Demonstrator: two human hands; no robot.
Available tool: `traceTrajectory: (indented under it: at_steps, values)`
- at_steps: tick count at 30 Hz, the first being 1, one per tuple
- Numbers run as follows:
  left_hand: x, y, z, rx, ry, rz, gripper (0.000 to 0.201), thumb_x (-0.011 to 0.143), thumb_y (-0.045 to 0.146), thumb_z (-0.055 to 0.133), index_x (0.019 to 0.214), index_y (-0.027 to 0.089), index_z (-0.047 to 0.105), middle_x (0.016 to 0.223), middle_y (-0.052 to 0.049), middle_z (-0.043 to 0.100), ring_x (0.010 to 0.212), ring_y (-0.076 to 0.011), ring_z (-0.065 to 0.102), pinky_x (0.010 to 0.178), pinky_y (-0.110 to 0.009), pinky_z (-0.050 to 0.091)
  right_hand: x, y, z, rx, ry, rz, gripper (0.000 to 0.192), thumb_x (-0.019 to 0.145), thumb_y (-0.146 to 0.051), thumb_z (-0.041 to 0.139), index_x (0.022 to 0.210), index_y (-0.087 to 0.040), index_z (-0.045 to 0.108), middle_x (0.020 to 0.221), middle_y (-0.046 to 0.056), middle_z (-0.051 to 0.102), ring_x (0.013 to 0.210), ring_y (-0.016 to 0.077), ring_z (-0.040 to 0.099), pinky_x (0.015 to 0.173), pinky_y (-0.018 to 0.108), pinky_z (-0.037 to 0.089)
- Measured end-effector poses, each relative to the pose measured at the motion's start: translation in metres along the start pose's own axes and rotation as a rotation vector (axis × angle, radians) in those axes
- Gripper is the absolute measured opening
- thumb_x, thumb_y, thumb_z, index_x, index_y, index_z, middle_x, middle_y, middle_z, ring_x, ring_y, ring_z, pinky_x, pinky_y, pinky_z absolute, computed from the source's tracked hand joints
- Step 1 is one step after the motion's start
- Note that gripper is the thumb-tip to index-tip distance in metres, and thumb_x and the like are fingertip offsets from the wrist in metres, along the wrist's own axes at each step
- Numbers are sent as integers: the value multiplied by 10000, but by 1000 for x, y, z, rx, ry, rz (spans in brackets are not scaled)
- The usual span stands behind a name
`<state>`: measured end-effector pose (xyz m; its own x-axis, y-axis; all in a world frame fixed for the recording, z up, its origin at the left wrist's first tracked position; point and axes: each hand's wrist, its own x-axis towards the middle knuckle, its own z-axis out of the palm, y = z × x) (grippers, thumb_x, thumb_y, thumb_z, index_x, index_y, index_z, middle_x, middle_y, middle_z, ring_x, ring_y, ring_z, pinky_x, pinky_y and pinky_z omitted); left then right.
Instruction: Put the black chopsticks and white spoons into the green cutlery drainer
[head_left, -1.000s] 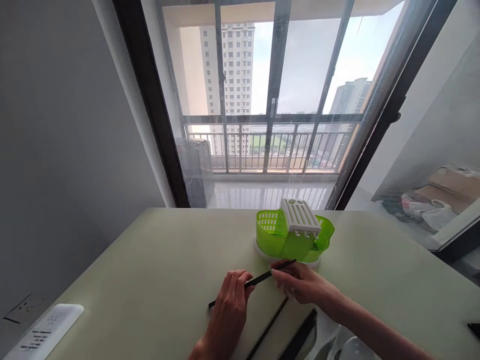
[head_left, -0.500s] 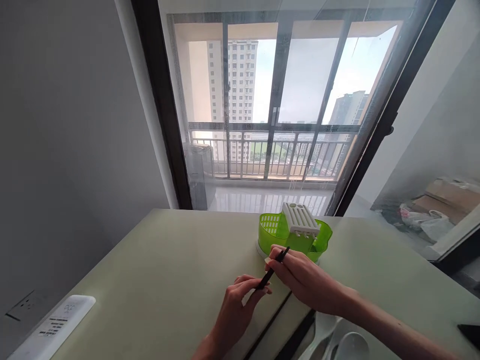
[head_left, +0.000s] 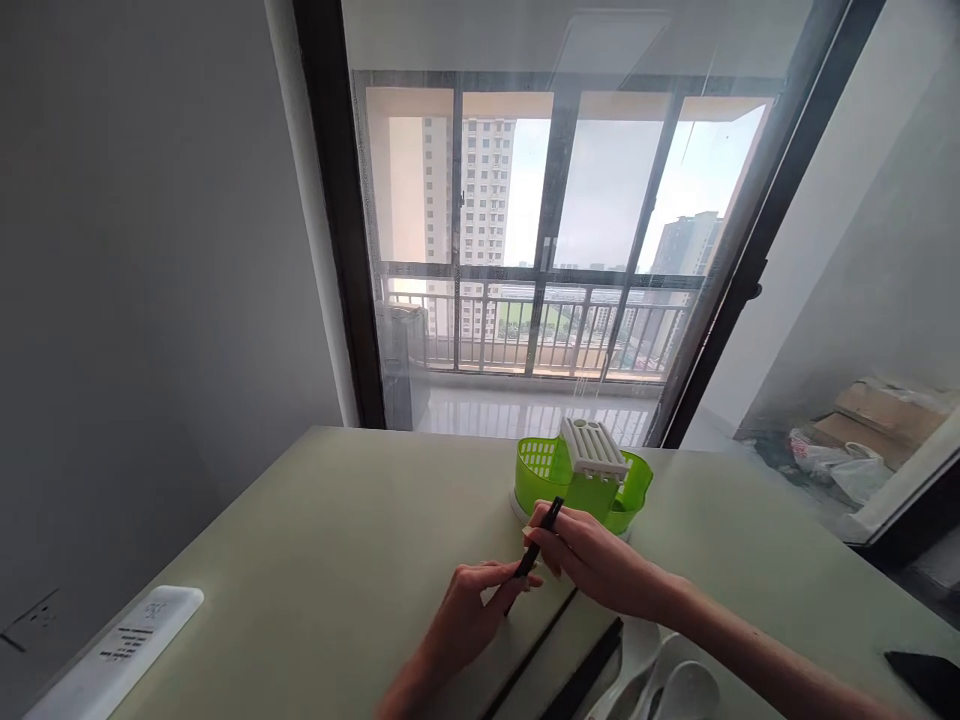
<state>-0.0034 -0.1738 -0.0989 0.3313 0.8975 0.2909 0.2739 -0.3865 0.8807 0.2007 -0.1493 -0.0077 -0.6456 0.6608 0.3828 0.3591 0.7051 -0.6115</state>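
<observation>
Both hands grip a small bundle of slim black chopsticks (head_left: 550,517), which slants up and to the right above the table. My left hand (head_left: 466,612) is closed, pinching the lower part between thumb and fingers. Around the upper part, the fingers of my right hand (head_left: 589,560) are closed as well. Just behind the right hand stands a green utensil holder (head_left: 534,488) with a white slotted top (head_left: 596,447). A thin dark stick (head_left: 529,652) and a thicker black strip (head_left: 585,672) lie near the forearms, beside several white spoons (head_left: 688,690).
The pale green table (head_left: 315,560) reaches to a glass door in a dark frame (head_left: 330,200). At the left edge lies a long white device with printed marks (head_left: 124,645). A black pointed object (head_left: 926,680) rests at the right edge. Cardboard and bags (head_left: 847,455) sit beyond.
The camera view has tilted slightly upward. The chopsticks stand a little steeper, and both hands still hold them.
</observation>
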Motion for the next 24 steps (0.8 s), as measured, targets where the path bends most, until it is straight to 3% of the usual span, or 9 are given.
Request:
traceTrajectory:
  at_steps: [4,8,11,16,20,24]
  values:
    - [1,1,-5,-115,-51,-53,356,974,485,603,1128,240,810,1005,-41,828,908,-218,767,906,-317,579,0,-1,3,17,3,43,362,1090,-419,367,833,-220,526,750,-9,569,668,145,513,664,268,422]
    - [1,0,-6,-173,-78,-65,345,950,473,641,1050,205,833,942,-54,831,798,-213,770,821,-316,598,-2,-8,-3,-25,86,107,293,1064,-425,465,884,-218,569,756,-17,588,652,139,509,634,260,401]
    - [1,-1,-5,-155,-76,-70,298,929,452,674,995,218,846,929,-49,832,807,-220,772,815,-313,595,-6,-15,-14,-70,153,75,296,1083,-402,417,895,-221,558,757,-17,572,636,136,486,623,264,387]
    - [1,-3,-4,-156,-50,-66,253,898,434,714,966,234,853,898,-47,833,806,-227,774,809,-311,590,-10,-21,-25,-72,123,7,329,1104,-383,352,894,-227,551,759,-14,560,635,134,492,635,266,393]
    - [3,-7,-5,-171,-24,-86,273,896,446,708,966,226,853,890,-52,832,766,-216,760,750,-299,582,-9,-19,-18,48,183,101,332,1089,-439,397,895,-227,564,676,-36,551,598,133,510,609,255,410]
    - [3,-13,-8,-121,-13,-96,285,898,436,699,1009,218,846,888,-52,831,797,-213,752,774,-290,569,-7,-18,-9,77,274,81,386,1085,-440,406,847,-215,611,723,-13,568,648,136,547,652,256,436]
